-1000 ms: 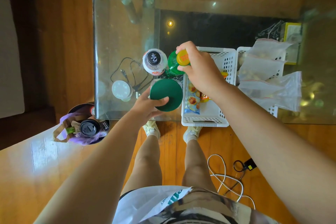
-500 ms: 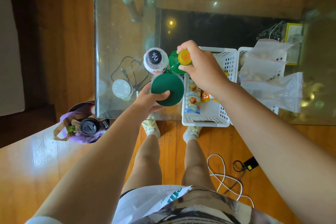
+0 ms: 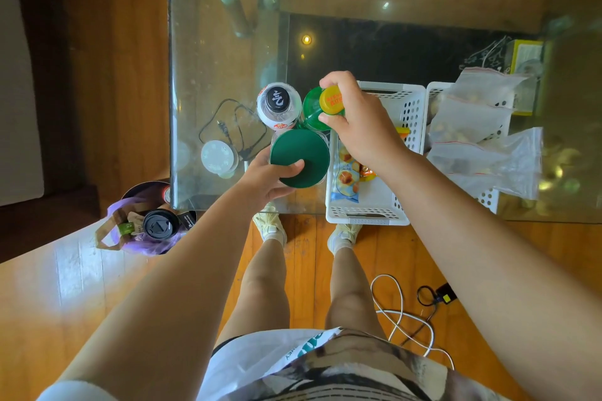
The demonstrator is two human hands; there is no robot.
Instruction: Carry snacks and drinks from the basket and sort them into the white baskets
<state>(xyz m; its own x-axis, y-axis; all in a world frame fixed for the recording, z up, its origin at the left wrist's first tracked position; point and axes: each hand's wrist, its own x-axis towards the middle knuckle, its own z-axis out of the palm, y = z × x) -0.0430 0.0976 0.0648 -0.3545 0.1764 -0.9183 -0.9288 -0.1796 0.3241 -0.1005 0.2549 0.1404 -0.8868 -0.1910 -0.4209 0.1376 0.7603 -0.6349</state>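
Glass table (image 3: 211, 42), seen from above, person standing at its near edge.

- Right hand (image 3: 361, 127): fingers curled round the yellow cap (image 3: 331, 100) of a green bottle (image 3: 311, 107), pinching it from above. The bottle stands upright just left of the white basket (image 3: 368, 215).
- Left hand (image 3: 267, 177): gripping the near rim of a green-lidded jar (image 3: 299, 158), thumb laid across the lid.
- White bottle (image 3: 279, 106), black cap, upright, touching the green bottle's left side and just behind the jar.
- White basket: holds a blue snack pack (image 3: 347, 179) and an orange wrapper, partly hidden by the right wrist.
- Second basket (image 3: 488, 197), to the right: piled with clear zip bags (image 3: 482, 117).
- Round white disc (image 3: 217, 156) with black cable, left of the jar.
- Floor, left: bin (image 3: 146, 225) holding a black-lidded cup.
- Floor, right: white cord (image 3: 400, 319).
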